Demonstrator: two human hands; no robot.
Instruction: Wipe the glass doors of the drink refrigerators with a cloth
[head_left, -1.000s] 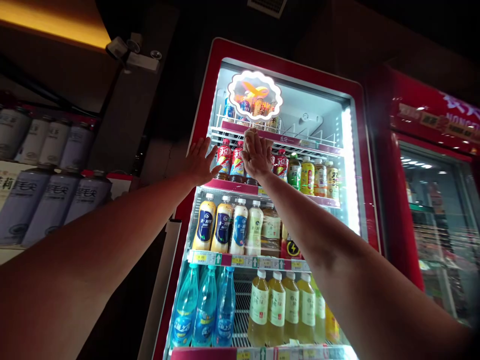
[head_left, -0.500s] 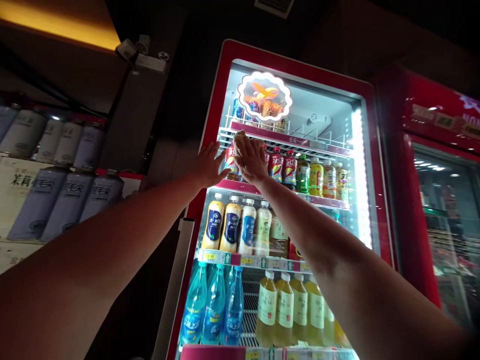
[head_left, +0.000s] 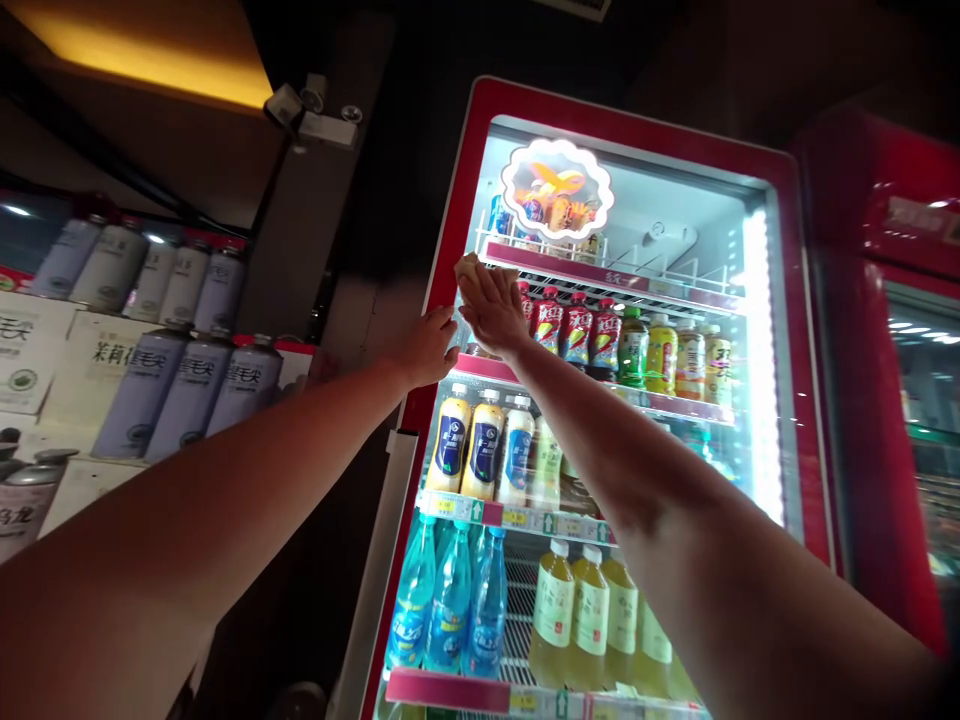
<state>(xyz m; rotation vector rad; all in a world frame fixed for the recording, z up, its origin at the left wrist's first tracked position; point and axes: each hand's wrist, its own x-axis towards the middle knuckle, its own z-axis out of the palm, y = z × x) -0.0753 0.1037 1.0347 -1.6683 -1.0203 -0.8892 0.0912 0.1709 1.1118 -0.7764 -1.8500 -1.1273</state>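
Both my arms reach up to a lit drinks fridge (head_left: 637, 118) with a red frame and a glass door. My right hand (head_left: 496, 315) presses a tan cloth (head_left: 469, 270) against the glass, near the door's left side. The cloth shows above and beside the fingers; the palm covers the remainder. My left hand (head_left: 426, 347) rests at the red left edge of the door, fingers slightly bent and thumb apart, with nothing seen in it. Behind the glass, red-labelled bottles (head_left: 577, 330) stand on the shelf beside my right hand.
Lower shelves hold yellowish bottles (head_left: 555, 600) and blue bottles (head_left: 448, 600). A long metal door handle (head_left: 382, 560) runs down the door's left side. Grey-purple canisters (head_left: 191, 385) stand on boxes at the left. Another red fridge (head_left: 892, 350) is at the right.
My right hand and the cloth have shifted left across the glass, closer to the door's edge. My left hand's fingers have bent from a wider spread. The view has turned slightly left.
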